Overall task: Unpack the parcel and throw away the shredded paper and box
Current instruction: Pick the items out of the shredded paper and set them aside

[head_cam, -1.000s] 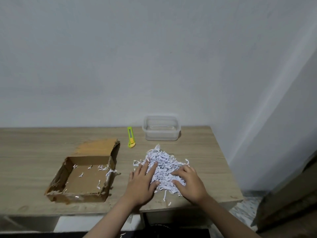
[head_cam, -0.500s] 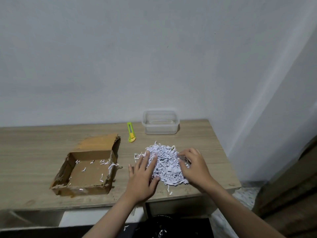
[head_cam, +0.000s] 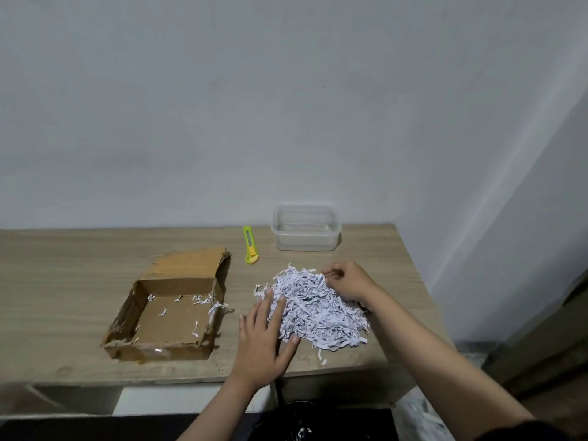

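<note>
**A:** Where do the fingers stand right now?

**B:** The left hand lies flat, fingers spread and released, palm down on the counter, with the fingertips resting on the near-left edge of the pile of shredded paper. The right hand is curled at the pile's far-right edge, fingertips pinched together on a few strips; whether it grips more than that I cannot tell.

**A:** So the pile is between them?

**B:** Yes. It lies to the right of and beyond the left fingers, and to the left of and nearer than the right ones. Both hands touch it, so neither is nearer.

**A:** Its long axis?

**B:** Roughly from far left to near right, running diagonally toward the counter's front edge. It is a loose heap, so it points nowhere in particular; a few stray strips trail off its near side.

**A:** And the coming move?

**B:** I judge a two-handed scoop, closing across the short axis. A dark bin seems to sit below the front edge, under the pile.

**A:** Further out?

**B:** The opened cardboard box sits left of the left hand, a few scraps inside. Beyond the pile are a green utility knife and a clear plastic container.
</note>
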Demonstrator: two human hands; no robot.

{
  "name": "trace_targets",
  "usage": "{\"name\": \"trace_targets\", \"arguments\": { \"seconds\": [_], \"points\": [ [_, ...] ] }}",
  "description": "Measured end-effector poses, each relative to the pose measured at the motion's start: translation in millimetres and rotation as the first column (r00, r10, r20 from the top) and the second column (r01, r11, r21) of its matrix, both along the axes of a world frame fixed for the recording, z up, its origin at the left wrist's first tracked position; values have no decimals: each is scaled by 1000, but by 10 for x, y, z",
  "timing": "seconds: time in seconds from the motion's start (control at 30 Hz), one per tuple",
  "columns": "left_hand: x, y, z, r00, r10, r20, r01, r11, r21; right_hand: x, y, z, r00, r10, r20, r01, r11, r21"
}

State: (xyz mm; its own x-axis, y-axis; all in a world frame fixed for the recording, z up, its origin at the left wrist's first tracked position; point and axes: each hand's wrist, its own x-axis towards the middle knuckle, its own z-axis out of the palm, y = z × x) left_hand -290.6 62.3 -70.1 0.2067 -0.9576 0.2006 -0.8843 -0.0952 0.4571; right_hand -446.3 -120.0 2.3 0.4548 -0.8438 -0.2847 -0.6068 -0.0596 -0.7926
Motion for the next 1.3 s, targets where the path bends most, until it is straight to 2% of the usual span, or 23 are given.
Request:
{"name": "trace_targets", "arguments": {
  "seconds": [0.1, 0.3, 0.5, 0.67, 0.77, 0.9, 1.03, 1.2, 1.3],
  "points": [
    [10, -11, -17, 1000, 18, -12, -18, 1000, -6, 8, -36, -7, 999, 20, -45, -19, 1000, 22],
    [20, -14, -38, 999, 29, -25, -29, 1000, 12, -10, -44, -5, 996, -36, 78, 35, 999, 12],
    [9, -11, -12, 999, 15, -40, -14, 999, 35, -109, -61, -9, 933, -248, 260, 234, 969, 83],
    [25, -11, 39, 985, 19, -170, -30, 997, -65, -192, -134, -138, 925, -313, 216, 301, 950, 87],
    [-7, -55, 122, 980, 56, -190, -77, 991, -106, -225, -158, -175, 921, -335, 199, 321, 942, 102],
    [-146, -241, 212, 996, 2, -86, -4, 1000, -23, -262, -234, -199, 890, -389, 237, 347, 916, 201],
    [-208, -382, 146, 1000, 2, 14, -4, 993, 118, -341, -337, -154, 871, -424, 249, 399, 905, 146],
    [-208, -419, 61, 999, 40, 21, -42, 993, 107, -554, -502, -56, 818, -493, 296, 495, 866, 73],
    [-207, -427, 1, 999, 41, 24, -43, 997, 68, -702, -620, -140, 766, -561, 316, 562, 822, 98]
  ]
}}
